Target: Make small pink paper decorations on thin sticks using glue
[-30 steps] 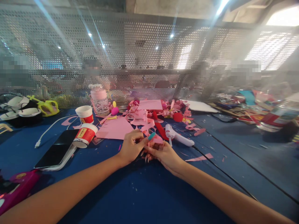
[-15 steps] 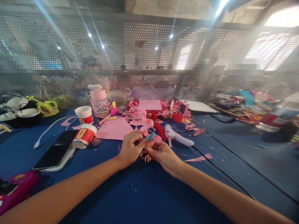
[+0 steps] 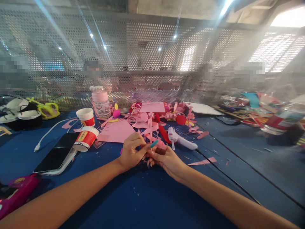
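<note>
My left hand (image 3: 133, 149) and my right hand (image 3: 166, 160) meet at the middle of the blue table, fingertips touching. A thin pale pink stick with a curled paper strip (image 3: 151, 128) rises upright from between them. A small teal piece (image 3: 154, 143) shows at my left thumb; whether it is a nail or paper I cannot tell. Both hands are closed round the foot of the stick, which the fingers hide. Just beyond lie a pink sheet (image 3: 116, 131) and a heap of pink paper scraps. A white glue gun (image 3: 183, 140) lies right of my right hand.
Two paper cups (image 3: 86, 138), a black phone (image 3: 57, 152) and a pink-lidded bottle (image 3: 101, 101) are at the left. A magenta object (image 3: 21, 192) sits at the near left. Black cables (image 3: 228, 178) cross the right side. A perforated metal screen (image 3: 152, 57) stands behind.
The pink stick and strip now show more upright above my fingers. The teal piece has tilted flatter. My hands have stayed nearly in place.
</note>
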The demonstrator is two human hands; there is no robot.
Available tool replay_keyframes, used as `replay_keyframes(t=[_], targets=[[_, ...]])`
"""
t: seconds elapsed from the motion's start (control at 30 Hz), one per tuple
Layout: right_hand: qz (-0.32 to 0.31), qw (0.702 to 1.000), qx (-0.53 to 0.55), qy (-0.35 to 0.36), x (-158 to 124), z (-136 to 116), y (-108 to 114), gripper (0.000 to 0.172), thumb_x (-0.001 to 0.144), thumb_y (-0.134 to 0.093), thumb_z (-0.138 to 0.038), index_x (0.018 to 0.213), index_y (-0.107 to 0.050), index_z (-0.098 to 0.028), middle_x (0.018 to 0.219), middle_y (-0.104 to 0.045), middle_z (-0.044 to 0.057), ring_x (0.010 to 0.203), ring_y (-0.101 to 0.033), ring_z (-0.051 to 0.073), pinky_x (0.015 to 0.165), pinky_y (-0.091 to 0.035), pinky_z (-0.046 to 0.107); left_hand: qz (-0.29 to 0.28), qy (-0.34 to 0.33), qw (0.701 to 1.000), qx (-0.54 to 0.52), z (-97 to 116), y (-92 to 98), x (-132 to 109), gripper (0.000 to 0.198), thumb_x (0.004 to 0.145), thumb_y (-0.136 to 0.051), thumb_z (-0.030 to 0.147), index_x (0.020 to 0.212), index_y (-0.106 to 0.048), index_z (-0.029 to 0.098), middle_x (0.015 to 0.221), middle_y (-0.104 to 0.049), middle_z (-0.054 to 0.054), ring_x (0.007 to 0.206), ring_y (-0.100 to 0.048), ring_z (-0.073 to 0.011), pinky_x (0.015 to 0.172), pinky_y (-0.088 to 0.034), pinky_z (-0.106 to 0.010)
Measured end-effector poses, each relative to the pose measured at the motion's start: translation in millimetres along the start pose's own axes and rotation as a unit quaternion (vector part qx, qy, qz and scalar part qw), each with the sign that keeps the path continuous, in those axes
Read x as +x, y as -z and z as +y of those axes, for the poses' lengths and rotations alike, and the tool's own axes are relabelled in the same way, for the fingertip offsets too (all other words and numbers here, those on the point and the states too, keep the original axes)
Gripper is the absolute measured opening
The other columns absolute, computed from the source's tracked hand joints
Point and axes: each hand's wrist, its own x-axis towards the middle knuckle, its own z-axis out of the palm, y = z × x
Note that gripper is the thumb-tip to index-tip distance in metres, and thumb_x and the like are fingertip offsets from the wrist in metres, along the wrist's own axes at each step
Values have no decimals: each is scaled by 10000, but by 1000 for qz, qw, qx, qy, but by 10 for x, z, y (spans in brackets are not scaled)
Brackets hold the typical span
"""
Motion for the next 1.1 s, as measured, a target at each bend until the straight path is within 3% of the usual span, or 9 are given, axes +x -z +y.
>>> replay_keyframes(t=[0.2, 0.57, 0.67, 0.8, 0.9, 1.0, 1.1], targets=[[7, 1000, -20, -8, 0, -8, 7, 256, 570, -769, -263, 686, -596, -113, 617, -627, -8, 483, -583, 62, 496, -483, 180, 4, 54, 998, -16, -12, -12, 19, 307, 775, -559, 229, 491, -465, 158, 523, -447, 6, 537, -428, -101, 517, -356, -243], [-39, 997, -56, 43, 10, 6, 0, 231, 606, -743, -289, 707, -599, -139, 627, -612, -26, 463, -557, 54, 429, -453, 166, -2, 109, 994, -26, 13, -47, 15, 390, 776, -541, 278, 459, -347, 161, 509, -367, 28, 492, -366, -81, 486, -306, -230], [-34, 996, -61, 49, 11, 0, -1, 220, 612, -740, -276, 732, -611, -144, 630, -614, -27, 459, -554, 53, 426, -449, 166, -8, 152, 987, -49, 1, -56, 17, 398, 761, -560, 314, 465, -342, 161, 508, -366, 33, 488, -356, -78, 481, -297, -229], [-12, 998, -46, 40, 5, -42, -23, 241, 603, -745, -265, 770, -626, -137, 610, -622, -22, 462, -570, 67, 435, -458, 179, -23, 220, 966, -132, -41, -53, 13, 387, 780, -503, 439, 528, -430, 155, 533, -409, 25, 505, -387, -88, 489, -315, -229], [-1, 999, -36, 34, 6, -76, -32, 230, 605, -743, -271, 760, -643, -134, 603, -641, -10, 454, -578, 70, 428, -455, 178, -21, 246, 950, -194, -80, -60, 6, 371, 778, -469, 502, 679, -518, 148, 624, -476, 7, 567, -448, -104, 531, -364, -233], [9, 998, -41, 36, 14, -83, -26, 214, 585, -754, -256, 734, -656, -138, 594, -645, -12, 447, -575, 68, 427, -452, 178, -31, 262, 940, -218, -107, -85, 4, 331, 715, -577, 469, 793, -573, 147, 763, -515, -15, 647, -501, -116, 568, -405, -233], [18, 998, -44, 38, 24, -65, -13, 189, 571, -761, -248, 679, -649, -141, 579, -645, -16, 455, -580, 74, 436, -452, 184, -48, 261, 933, -244, -109, -113, 4, 271, 678, -643, 400, 751, -612, 141, 791, -536, -29, 683, -528, -124, 595, -430, -239]])
